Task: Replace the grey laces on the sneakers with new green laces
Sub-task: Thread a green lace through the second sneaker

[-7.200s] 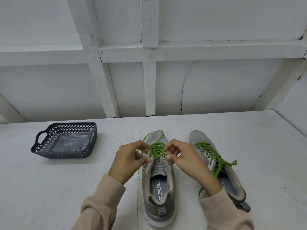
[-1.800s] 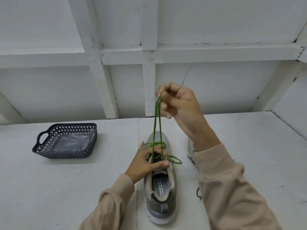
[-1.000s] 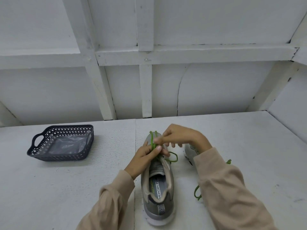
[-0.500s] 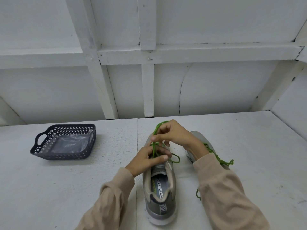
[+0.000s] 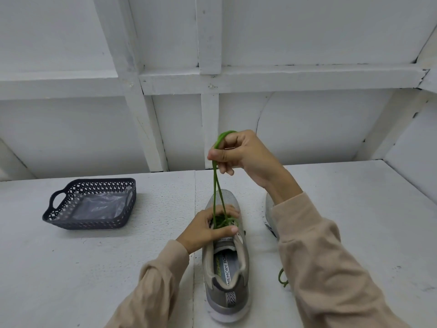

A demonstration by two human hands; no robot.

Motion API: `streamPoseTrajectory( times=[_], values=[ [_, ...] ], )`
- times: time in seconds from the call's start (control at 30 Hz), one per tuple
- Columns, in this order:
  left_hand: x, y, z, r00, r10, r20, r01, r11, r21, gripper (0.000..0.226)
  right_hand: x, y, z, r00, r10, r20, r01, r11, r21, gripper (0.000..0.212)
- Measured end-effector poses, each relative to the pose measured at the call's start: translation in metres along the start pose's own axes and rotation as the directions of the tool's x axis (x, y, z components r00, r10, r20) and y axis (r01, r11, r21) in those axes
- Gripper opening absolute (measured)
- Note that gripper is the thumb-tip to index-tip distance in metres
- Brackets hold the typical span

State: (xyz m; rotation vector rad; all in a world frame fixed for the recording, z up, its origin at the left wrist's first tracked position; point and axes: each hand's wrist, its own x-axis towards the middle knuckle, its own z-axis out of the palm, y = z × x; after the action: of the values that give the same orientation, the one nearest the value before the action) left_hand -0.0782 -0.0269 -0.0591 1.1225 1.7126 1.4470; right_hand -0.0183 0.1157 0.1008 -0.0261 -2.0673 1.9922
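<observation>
Nearest the camera, a grey sneaker (image 5: 225, 268) stands on the white table (image 5: 94, 268) with its heel toward the person and "MEMORY FOAM" printed on its insole. The left hand (image 5: 208, 229), in a beige sleeve (image 5: 153, 285), lies across the sneaker's laced part. Its fingers are curled over the top and its thumb reaches across the tongue, clasping the green lace (image 5: 214, 185) where it leaves the eyelets. Two strands of that lace rise close together from between those fingers to the right hand (image 5: 243, 152), which is held up above the toe. It pinches the strands between thumb and bent fingers, and the lace arches over the top of the forefinger. The right forearm hides most of a second sneaker (image 5: 269, 207) just right of the first; a loose green lace end (image 5: 282, 279) lies beside the sleeve. Farther left, well apart from the shoes, sits a dark perforated basket (image 5: 89, 224) holding a clear plastic bag (image 5: 99, 207). Behind it is a white wall (image 5: 71, 138) with beams.
</observation>
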Motion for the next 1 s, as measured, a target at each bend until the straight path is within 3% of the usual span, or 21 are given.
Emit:
streamPoseTrajectory(
  times=[0.13, 0.77, 0.87, 1.0],
  values=[
    [-0.001, -0.002, 0.000, 0.999, -0.040, -0.007, 0.040, 0.999, -0.034, 0.046, 0.008, -0.013, -0.002, 0.993, -0.032, -0.111, 0.057, 0.974, 0.220, 0.011],
    [0.000, 0.003, -0.002, 0.996, -0.085, 0.032, 0.085, 0.996, 0.020, 0.041, 0.019, -0.015, -0.009, 0.991, 0.050, -0.122, -0.008, 0.946, 0.323, 0.010],
    [0.001, 0.012, 0.001, 0.989, -0.011, -0.148, -0.005, 0.994, -0.105, 0.040, 0.022, -0.012, -0.013, 0.988, 0.049, -0.145, -0.006, 0.960, 0.281, 0.008],
    [0.001, 0.028, 0.006, 0.910, 0.058, -0.411, -0.145, 0.972, -0.185, 0.031, 0.026, -0.008, -0.018, 0.974, 0.058, -0.218, 0.005, 0.961, 0.277, 0.006]
  ],
)
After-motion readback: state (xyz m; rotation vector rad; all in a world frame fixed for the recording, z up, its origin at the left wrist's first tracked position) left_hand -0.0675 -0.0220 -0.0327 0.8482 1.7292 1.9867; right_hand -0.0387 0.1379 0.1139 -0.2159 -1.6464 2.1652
